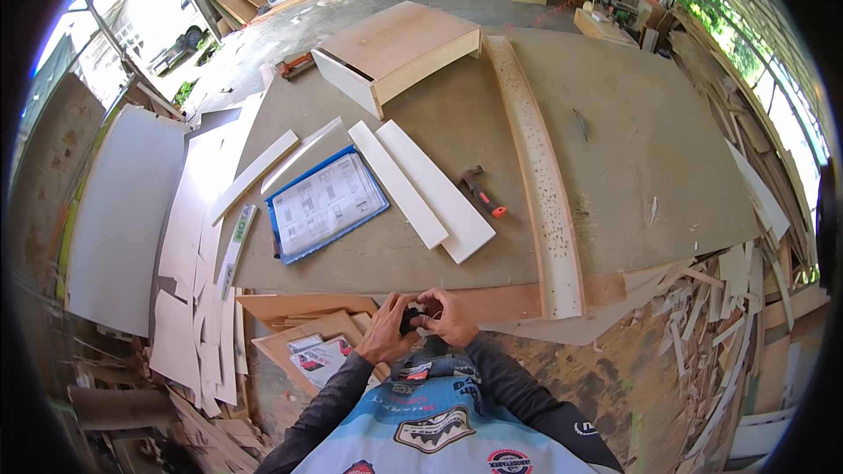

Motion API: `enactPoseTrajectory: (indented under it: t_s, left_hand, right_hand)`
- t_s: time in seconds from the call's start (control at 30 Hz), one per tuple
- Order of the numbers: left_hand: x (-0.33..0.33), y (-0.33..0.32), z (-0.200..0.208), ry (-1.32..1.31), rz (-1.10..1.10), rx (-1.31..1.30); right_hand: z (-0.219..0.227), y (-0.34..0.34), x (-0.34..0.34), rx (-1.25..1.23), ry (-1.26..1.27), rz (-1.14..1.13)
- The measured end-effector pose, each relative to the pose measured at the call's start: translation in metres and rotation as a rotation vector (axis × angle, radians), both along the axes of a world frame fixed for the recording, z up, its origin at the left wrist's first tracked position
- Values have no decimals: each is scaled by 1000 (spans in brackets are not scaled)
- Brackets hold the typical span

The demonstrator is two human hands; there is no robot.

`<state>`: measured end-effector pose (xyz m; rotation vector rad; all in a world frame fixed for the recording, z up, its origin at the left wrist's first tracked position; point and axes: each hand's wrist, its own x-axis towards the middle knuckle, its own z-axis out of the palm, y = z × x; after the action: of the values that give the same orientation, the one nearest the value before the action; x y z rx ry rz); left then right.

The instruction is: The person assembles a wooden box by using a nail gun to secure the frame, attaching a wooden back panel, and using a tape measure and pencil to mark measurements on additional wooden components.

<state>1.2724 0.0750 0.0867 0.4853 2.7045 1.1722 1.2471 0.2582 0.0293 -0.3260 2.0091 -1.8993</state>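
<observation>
Well to the left of the blue folder (pixel 291 254), off the table (pixel 650 167), a large white panel (pixel 123 219) stands on edge. Just left of the folder lies a slim white strip (pixel 235 250) with green marking. Beyond the folder's far edge sits a tool with an orange body (pixel 297 64). Nearer the person than the folder and to its right, the left hand (pixel 386 329) curls its fingers around a small dark object (pixel 409 319), too covered to identify, with the right hand (pixel 450 318) pinching it from the other side. Right of the folder come two white boards (pixel 436 189), then a hammer (pixel 483 191) with a red-and-black handle; farther right of it, a long speckled board (pixel 540 158) runs lengthwise.
</observation>
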Motion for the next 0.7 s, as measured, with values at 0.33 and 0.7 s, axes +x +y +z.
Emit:
enactPoseTrajectory:
  t_s: [0.33, 0.7]
  left_hand:
    - [-38, -112, -22, -58, 315, -101]
    - [-7, -244, 17, -203, 489, -204]
  right_hand:
    - [18, 83, -179, -248, 5, -143]
    - [-28, 140, -346, -743, -70, -852]
